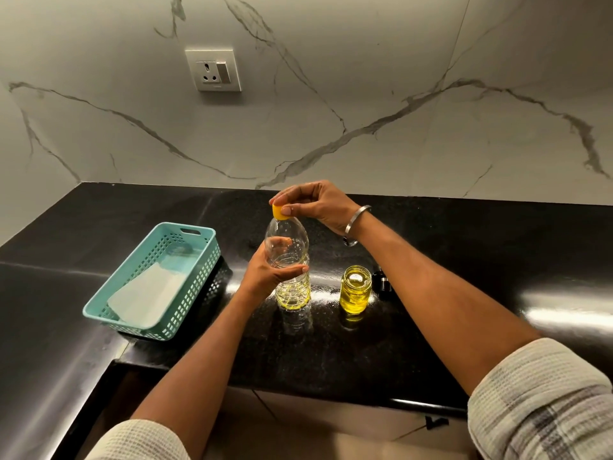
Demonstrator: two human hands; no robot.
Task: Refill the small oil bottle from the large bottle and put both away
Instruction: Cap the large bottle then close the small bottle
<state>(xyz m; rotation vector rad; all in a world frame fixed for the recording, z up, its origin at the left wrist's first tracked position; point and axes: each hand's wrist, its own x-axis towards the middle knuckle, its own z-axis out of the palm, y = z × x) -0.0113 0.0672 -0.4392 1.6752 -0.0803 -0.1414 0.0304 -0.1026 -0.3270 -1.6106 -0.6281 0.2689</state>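
The large clear plastic bottle (292,287) stands upright on the black counter with a little yellow oil at its bottom. My left hand (265,272) grips its middle. My right hand (311,202) pinches the yellow cap (278,212) at the top of the bottle's neck. To the right stands the small glass bottle (355,290), open-topped and nearly full of yellow oil. Its black lid (381,282) lies just right of it on the counter.
A teal perforated basket (199,287) holding a white cloth (146,298) sits on the black counter (464,260) to the left. A marble wall with a power socket (214,69) rises behind. The counter's front edge runs below the bottles.
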